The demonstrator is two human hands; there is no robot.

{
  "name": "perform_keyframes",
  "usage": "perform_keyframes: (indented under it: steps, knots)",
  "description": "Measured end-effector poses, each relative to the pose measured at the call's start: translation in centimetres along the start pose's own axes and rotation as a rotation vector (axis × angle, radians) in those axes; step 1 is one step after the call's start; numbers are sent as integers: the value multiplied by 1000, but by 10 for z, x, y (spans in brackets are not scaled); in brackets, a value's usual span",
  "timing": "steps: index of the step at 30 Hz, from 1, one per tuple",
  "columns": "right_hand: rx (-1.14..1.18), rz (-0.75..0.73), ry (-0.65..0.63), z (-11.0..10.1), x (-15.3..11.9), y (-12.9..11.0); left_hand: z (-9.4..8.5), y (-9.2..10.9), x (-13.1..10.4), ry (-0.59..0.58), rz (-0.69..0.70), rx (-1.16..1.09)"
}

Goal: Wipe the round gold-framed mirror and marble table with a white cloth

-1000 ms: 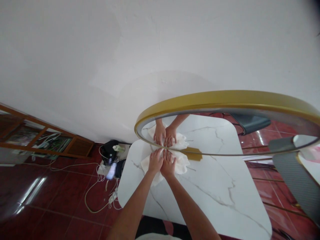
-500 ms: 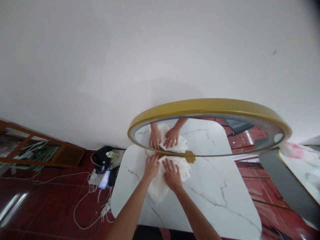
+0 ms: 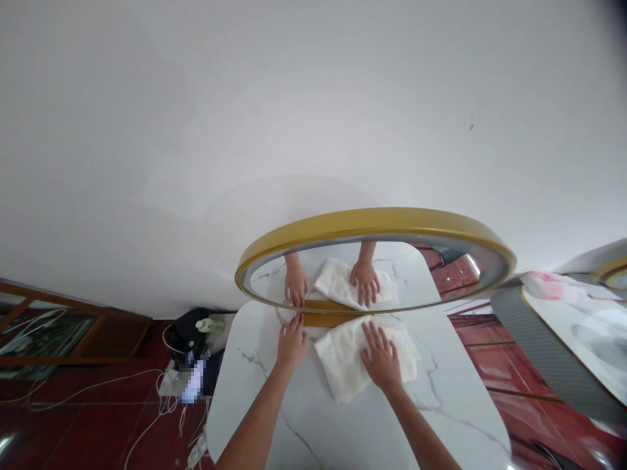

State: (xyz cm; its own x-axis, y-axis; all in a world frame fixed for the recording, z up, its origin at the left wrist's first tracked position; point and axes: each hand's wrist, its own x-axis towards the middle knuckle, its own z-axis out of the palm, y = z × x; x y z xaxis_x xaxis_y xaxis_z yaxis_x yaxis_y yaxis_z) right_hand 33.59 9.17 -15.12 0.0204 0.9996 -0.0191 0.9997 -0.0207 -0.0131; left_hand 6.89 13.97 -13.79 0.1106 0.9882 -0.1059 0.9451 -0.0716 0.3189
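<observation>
A white cloth (image 3: 337,365) lies spread on the white marble-patterned tabletop (image 3: 343,431), its far edge close to the gold base (image 3: 321,319) of an oval mirror. My right hand (image 3: 383,358) rests flat on the cloth's right part, fingers spread. To the left of the cloth, my left hand (image 3: 292,344) is open, with its fingertips at the left end of the base. The gold mirror frame (image 3: 372,220) stands over the far side of the table, and its glass (image 3: 274,279) reflects both hands and the cloth.
Behind the mirror rises a white wall (image 3: 313,98). At left on the red floor are cables, a dark bag (image 3: 191,326) and a green bottle (image 3: 210,325), near a wooden cabinet (image 3: 117,336). Another white table (image 3: 573,326) with a pink-and-white cloth (image 3: 543,285) stands at right.
My right hand has slid the cloth to the right along the tabletop, uncovering tabletop between the hands. My left hand is now off the cloth, by the mirror base. The view has shifted slightly.
</observation>
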Motion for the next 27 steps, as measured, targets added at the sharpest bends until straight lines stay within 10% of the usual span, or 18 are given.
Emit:
perform_keyframes:
  steps: [14,27]
  knots:
    - [199,-278,-165,-6,13,-125,-4,1,2,-20,-1,50]
    - [144,-72,-9,10,8,-22,-4,-2,1,-41,-8,55]
